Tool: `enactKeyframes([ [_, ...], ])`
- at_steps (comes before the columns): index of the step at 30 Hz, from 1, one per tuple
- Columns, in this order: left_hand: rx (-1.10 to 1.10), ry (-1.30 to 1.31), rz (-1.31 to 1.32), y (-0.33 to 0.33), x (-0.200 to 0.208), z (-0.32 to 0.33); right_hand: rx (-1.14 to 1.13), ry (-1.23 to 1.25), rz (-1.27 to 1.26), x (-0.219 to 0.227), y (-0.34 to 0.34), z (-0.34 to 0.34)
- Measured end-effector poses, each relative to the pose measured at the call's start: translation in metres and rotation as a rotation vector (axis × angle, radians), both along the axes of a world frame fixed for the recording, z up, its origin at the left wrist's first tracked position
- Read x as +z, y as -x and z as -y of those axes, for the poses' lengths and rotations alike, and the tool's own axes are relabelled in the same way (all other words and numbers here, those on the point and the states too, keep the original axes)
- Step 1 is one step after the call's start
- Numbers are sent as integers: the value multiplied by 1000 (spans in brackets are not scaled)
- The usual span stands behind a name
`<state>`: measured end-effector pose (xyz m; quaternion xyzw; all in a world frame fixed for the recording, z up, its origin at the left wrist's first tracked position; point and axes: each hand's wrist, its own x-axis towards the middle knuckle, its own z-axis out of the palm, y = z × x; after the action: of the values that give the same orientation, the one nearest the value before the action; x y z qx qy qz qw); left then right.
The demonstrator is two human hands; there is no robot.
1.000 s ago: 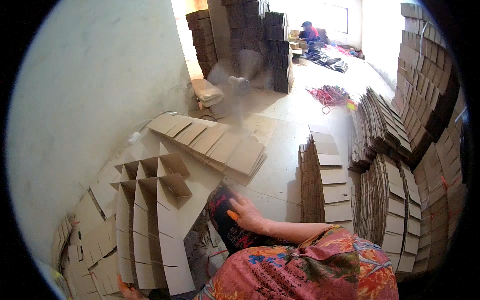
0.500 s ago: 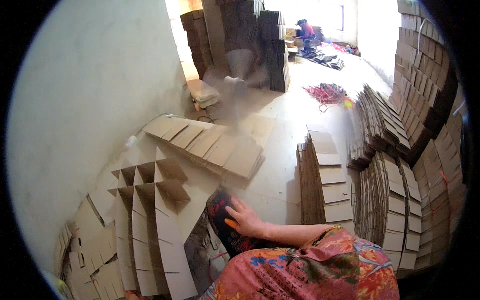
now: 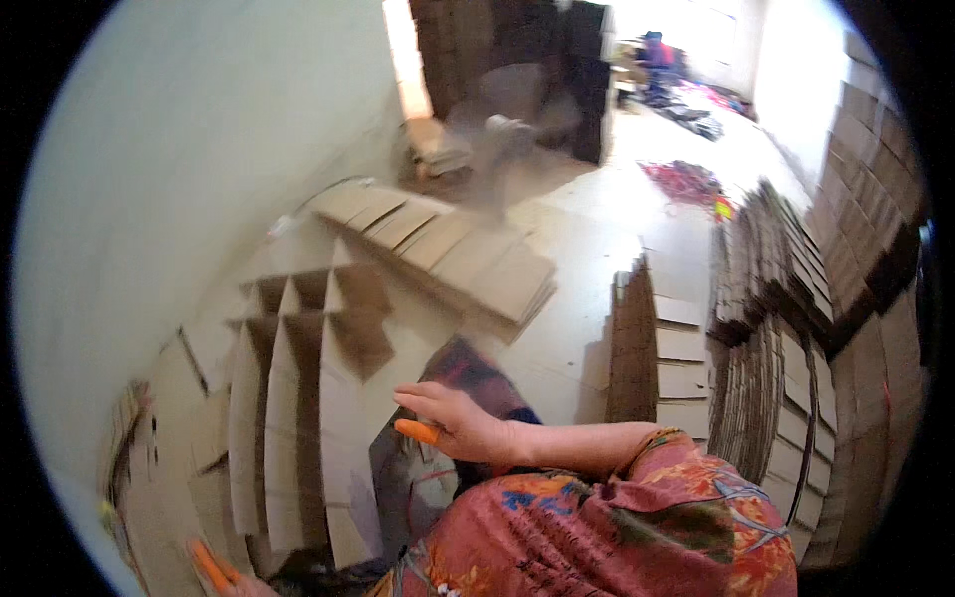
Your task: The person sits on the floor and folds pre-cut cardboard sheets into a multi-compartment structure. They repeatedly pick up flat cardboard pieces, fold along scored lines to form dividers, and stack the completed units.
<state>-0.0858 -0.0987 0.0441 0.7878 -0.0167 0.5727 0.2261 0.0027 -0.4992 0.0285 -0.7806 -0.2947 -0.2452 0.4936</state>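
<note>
My right hand [image 3: 453, 426], with an orange cover on one digit, is held out over my lap, its fingers stretched and holding nothing. To its left a cardboard grid divider [image 3: 295, 428] of interlocked slotted strips stands upright; the hand is apart from it. At the lower left edge my left hand [image 3: 227, 577] shows only in part, with orange-covered digits extended. It lies at the flat slotted cardboard pieces [image 3: 184, 478] beside the divider, with nothing visible in it; whether it touches them I cannot tell.
A fanned pile of slotted cardboard strips [image 3: 438, 244] lies ahead. Bundled cardboard stacks [image 3: 681, 373] stand at the right, with taller stacks [image 3: 870, 189] along the wall. A blurred fan [image 3: 512, 124] stands ahead. Red string [image 3: 684, 182] lies on the floor; a person [image 3: 659, 62] sits far back.
My left hand has come into clearer view at the flat cardboard. The right hand has moved slightly left and nearer the divider. The whole view has shifted a little.
</note>
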Motion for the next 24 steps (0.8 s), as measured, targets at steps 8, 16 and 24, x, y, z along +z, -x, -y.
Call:
enactKeyframes([
  [8, -462, -247, -317, 2, 40, 99, 843, -411, -911, 72, 16, -81],
  [16, -471, -501, -449, -26, 59, 117, 104, -462, -416, 66, -35, -57],
  [24, -5, -110, -546, -51, 37, 26, 146, -559, -305, 64, -93, -21],
])
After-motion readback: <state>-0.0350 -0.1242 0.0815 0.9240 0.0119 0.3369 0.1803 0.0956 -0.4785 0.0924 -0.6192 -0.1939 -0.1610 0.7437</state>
